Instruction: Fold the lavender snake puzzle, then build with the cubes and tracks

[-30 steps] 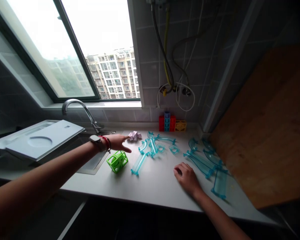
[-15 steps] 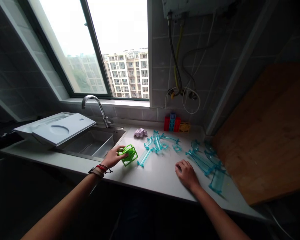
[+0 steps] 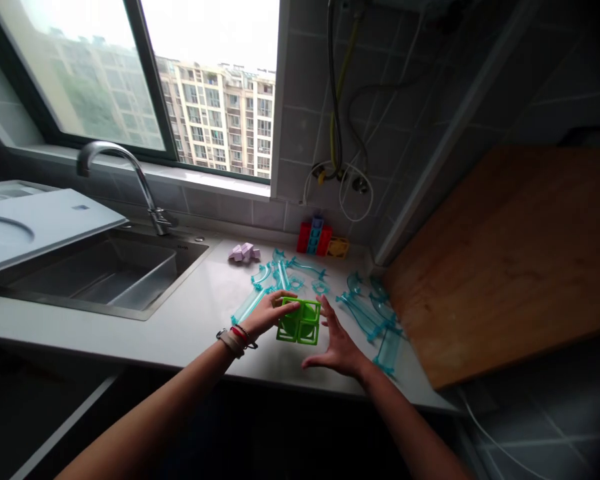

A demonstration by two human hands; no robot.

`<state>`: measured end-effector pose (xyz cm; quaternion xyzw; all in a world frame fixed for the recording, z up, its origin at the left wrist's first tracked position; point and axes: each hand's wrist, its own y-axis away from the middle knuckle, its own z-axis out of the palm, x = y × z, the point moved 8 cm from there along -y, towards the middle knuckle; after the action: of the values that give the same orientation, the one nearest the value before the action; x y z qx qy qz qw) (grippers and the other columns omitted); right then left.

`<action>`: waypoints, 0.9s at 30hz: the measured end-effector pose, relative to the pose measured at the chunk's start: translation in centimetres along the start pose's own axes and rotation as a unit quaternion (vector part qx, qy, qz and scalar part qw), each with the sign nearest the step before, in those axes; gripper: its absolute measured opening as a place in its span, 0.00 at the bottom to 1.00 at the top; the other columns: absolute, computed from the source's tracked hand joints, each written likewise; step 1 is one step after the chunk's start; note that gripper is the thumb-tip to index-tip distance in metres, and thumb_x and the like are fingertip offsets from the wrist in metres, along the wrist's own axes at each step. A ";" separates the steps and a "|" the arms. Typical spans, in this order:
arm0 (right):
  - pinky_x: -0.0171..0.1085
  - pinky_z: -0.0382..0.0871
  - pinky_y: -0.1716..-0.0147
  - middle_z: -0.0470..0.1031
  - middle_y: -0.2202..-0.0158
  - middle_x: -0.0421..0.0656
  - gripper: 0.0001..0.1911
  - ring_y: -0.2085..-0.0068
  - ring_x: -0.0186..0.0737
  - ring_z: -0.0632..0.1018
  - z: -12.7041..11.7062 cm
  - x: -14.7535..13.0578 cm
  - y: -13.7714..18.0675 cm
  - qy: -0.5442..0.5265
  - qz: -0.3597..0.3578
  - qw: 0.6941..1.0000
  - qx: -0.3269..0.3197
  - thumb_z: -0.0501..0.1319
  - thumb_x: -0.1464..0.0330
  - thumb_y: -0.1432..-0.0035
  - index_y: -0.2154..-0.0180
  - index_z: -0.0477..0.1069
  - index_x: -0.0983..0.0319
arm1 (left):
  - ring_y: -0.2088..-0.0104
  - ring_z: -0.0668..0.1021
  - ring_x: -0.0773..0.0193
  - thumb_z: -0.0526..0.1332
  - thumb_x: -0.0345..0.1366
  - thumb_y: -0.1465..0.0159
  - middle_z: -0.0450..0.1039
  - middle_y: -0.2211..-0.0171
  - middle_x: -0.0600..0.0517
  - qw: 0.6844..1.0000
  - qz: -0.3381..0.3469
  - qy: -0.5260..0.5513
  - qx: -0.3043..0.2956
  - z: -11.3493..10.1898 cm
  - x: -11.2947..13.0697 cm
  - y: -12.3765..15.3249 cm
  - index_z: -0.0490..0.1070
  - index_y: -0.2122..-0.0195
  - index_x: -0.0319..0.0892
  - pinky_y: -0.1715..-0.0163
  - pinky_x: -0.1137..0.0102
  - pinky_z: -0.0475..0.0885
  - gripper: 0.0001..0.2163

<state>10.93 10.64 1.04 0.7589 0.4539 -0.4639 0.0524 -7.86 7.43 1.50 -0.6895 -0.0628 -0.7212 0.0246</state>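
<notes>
My left hand point(image 3: 269, 315) grips a bright green open-framed toy block point(image 3: 300, 321) by its left and upper side, holding it above the counter's front part. Close by on the right, my right hand point(image 3: 336, 347) is spread, thumb and fingers apart, with nothing in it. Its fingertips come near the block's right edge; whether they touch I cannot tell. Behind the block lie clear teal track pieces point(image 3: 283, 275), some straight, some curved, and some small rings. One straight teal piece point(image 3: 250, 305) is partly hidden by my left hand.
More teal track pieces point(image 3: 365, 317) lie at right, beside a leaning wooden board point(image 3: 500, 267). Lilac blocks point(image 3: 245, 253) and a red, blue and yellow block group point(image 3: 314, 238) stand at the back. On the left are a sink point(image 3: 145, 267), a faucet point(image 3: 130, 167) and a white panel point(image 3: 55, 223).
My left hand has carried the green block rightward. My right hand has lifted off the counter, opened and come near it. The view has shifted right and closer.
</notes>
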 end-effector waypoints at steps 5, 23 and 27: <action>0.57 0.68 0.38 0.57 0.29 0.56 0.68 0.31 0.58 0.66 -2.3 2.3 -2.5 0.039 0.007 0.997 0.062 0.80 0.58 0.56 0.26 0.38 0.51 | 0.55 0.80 0.54 0.69 0.54 0.40 0.79 0.57 0.48 0.997 0.056 0.028 0.037 3.0 -0.9 -4.3 0.75 0.56 0.46 0.54 0.63 0.75 0.20; 0.59 0.64 0.33 0.60 0.36 0.52 0.61 0.32 0.61 0.64 -1.0 4.2 -6.1 0.046 -0.038 0.994 0.091 0.81 0.55 0.58 0.32 0.47 0.52 | 0.55 0.79 0.47 0.55 0.63 0.34 0.75 0.57 0.48 0.989 0.005 0.139 0.045 1.8 -4.8 -7.0 0.68 0.46 0.52 0.54 0.56 0.76 0.25; 0.59 0.64 0.33 0.60 0.37 0.52 0.60 0.33 0.61 0.65 -1.0 3.9 -5.9 0.043 -0.042 0.993 0.097 0.81 0.55 0.58 0.33 0.47 0.51 | 0.54 0.80 0.47 0.55 0.62 0.34 0.75 0.56 0.48 0.989 0.004 0.144 0.026 2.0 -4.8 -6.9 0.67 0.43 0.50 0.53 0.56 0.76 0.26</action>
<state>7.84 17.12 0.74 0.7603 0.4397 -0.4743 -0.0606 -6.52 14.31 -3.59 -0.5776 -0.0746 -0.8111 0.0541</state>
